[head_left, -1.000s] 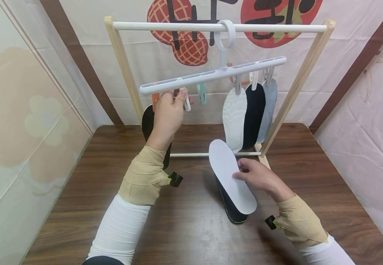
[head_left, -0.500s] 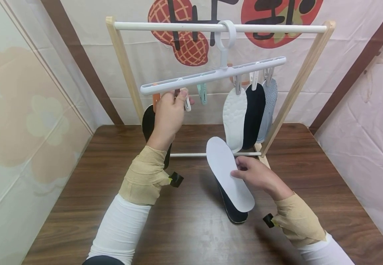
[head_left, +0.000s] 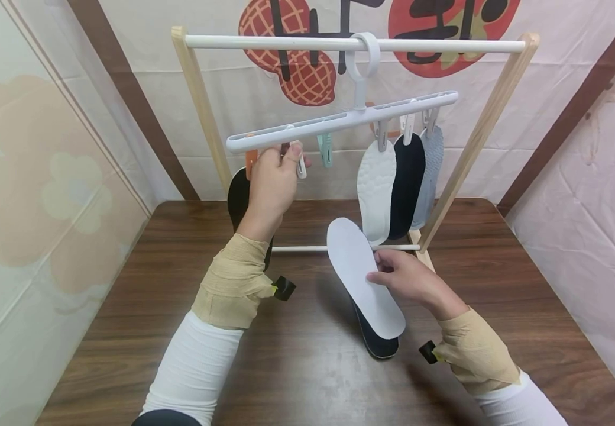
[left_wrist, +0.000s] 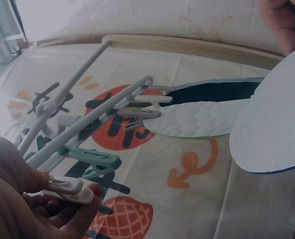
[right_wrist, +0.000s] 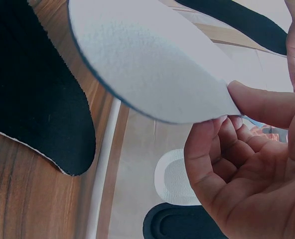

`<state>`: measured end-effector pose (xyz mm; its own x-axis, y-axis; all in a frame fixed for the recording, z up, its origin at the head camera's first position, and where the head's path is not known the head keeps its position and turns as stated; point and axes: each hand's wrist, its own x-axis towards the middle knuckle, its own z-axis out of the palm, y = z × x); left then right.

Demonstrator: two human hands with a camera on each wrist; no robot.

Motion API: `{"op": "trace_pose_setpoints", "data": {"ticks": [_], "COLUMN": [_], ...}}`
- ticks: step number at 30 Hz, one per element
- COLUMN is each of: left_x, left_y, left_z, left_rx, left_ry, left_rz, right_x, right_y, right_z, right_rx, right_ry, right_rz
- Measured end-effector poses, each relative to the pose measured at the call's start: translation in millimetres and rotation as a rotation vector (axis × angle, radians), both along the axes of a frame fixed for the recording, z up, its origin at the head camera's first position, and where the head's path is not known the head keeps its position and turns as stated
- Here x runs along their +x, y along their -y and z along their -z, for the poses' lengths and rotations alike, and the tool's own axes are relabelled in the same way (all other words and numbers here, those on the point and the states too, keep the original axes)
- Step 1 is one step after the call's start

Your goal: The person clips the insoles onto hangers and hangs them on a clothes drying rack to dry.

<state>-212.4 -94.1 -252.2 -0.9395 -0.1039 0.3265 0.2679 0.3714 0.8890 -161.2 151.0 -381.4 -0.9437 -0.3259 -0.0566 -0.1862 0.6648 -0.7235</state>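
My left hand (head_left: 272,183) reaches up to the grey clip hanger (head_left: 334,123) and pinches a white clip (left_wrist: 70,188) between thumb and fingers. An orange clip (head_left: 251,163) with a hanging black insole (head_left: 237,195) is just left of that hand, and a teal clip (left_wrist: 95,158) hangs to its right. Over the table, my right hand (head_left: 414,281) pinches a white insole (right_wrist: 152,59) by its side edge, its plain face toward me. Partly hidden beneath, a dark insole (head_left: 379,344) lies on the table.
From clips on the hanger's right half hang a white insole (head_left: 376,192), a black insole (head_left: 408,183) and a grey insole (head_left: 429,177). The hanger hooks over the white top rod (head_left: 265,42) of a wooden-sided rack (head_left: 485,139) standing on the brown table (head_left: 307,378).
My right hand has carried the white insole slightly up and to the left. The left hand keeps its pinch on the white clip, nearly still.
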Motion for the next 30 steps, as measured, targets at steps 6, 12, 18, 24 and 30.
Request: {"op": "trace_pose_setpoints", "data": {"ticks": [6, 12, 18, 24, 30], "left_x": [-0.5, -1.6, -1.4, -1.5, -2.1], "left_y": [0.0, -0.1, -0.4, -0.9, -0.1], "left_z": [0.4, 1.0, 1.3, 2.7, 4.4], "left_rx": [-0.001, 0.011, 0.006, 0.008, 0.013], "left_ry": [-0.004, 0.000, 0.003, 0.005, 0.000], "left_rz": [0.006, 0.013, 0.012, 0.013, 0.016], "right_x": [-1.4, -3.2, -3.6, -4.2, -4.6], "right_y": [2, 4, 6, 8, 11], "right_z": [-1.3, -3.8, -6.6, -8.6, -9.7], "right_rx": [-0.002, -0.004, -0.017, -0.022, -0.032], "right_ry": [-0.006, 0.006, -0.002, 0.001, 0.003], "right_rz": [-0.001, -0.003, -0.009, -0.006, -0.017]}}
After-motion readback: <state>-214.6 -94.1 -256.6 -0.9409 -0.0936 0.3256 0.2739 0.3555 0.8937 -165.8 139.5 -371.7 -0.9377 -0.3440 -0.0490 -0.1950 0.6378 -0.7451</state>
